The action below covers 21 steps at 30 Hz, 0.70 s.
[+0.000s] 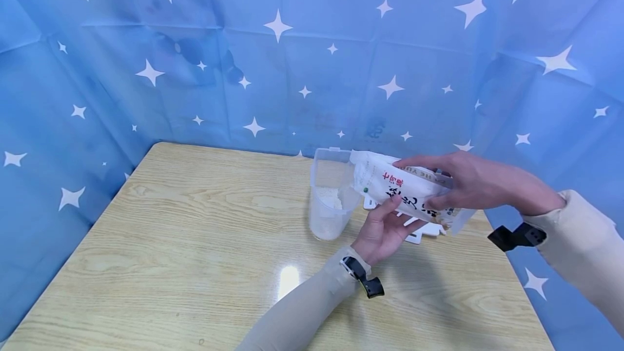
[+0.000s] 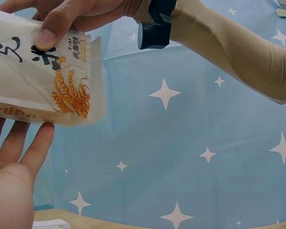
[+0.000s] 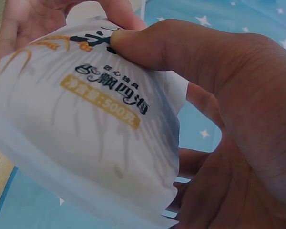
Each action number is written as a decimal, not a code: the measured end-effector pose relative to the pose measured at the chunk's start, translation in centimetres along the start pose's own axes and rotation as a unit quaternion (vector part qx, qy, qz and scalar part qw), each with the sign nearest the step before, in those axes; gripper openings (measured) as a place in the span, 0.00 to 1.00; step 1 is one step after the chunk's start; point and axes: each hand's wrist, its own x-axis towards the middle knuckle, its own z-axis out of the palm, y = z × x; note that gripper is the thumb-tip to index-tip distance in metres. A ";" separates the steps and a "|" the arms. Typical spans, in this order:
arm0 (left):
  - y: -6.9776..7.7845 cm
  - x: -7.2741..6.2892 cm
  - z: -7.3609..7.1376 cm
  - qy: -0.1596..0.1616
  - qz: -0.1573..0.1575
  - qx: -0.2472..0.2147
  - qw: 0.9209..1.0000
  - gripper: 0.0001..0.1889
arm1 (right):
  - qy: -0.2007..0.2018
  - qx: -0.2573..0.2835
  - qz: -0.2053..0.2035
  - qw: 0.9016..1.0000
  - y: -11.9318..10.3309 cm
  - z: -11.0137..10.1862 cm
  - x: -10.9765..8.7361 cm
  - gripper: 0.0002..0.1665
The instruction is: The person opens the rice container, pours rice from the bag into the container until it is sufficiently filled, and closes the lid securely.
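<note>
A white rice bag [image 1: 375, 180], printed with dark characters and golden grain ears, is held tilted on its side, its mouth end at the rim of a clear plastic container [image 1: 323, 226]. White rice [image 1: 329, 197] lies inside that container. My left hand [image 1: 382, 236] holds the bag from below, thumb on its front and fingers underneath. Toward the bag's bottom end, my right hand [image 1: 468, 180] grips it from above. In the right wrist view the right thumb presses the front of the bag [image 3: 86, 133]; its other fingers are partly hidden behind.
Under the bag, a white flat plastic piece [image 1: 431, 229] with slots lies on the wooden table [image 1: 195, 242], partly covered. Blue curtains with white stars [image 1: 302, 58] hang behind the table and at both sides. The container stands near the table's back edge.
</note>
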 end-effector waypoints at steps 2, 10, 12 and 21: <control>0.0 0.0 0.0 0.000 0.001 0.000 1.000 0.23 | -0.003 0.002 0.001 1.000 0.0 0.0 0.0 0.48; 0.0 0.0 0.0 0.002 0.000 -0.001 1.000 0.23 | -0.004 0.003 0.004 1.000 -0.2 -0.1 0.0 0.48; 0.0 0.0 0.0 0.003 0.001 0.000 1.000 0.23 | -0.005 0.003 0.004 1.000 -0.2 -0.1 0.0 0.48; 0.0 0.0 -0.1 0.001 0.004 0.002 1.000 0.25 | -0.001 0.005 -0.006 1.000 0.0 -0.1 0.1 0.47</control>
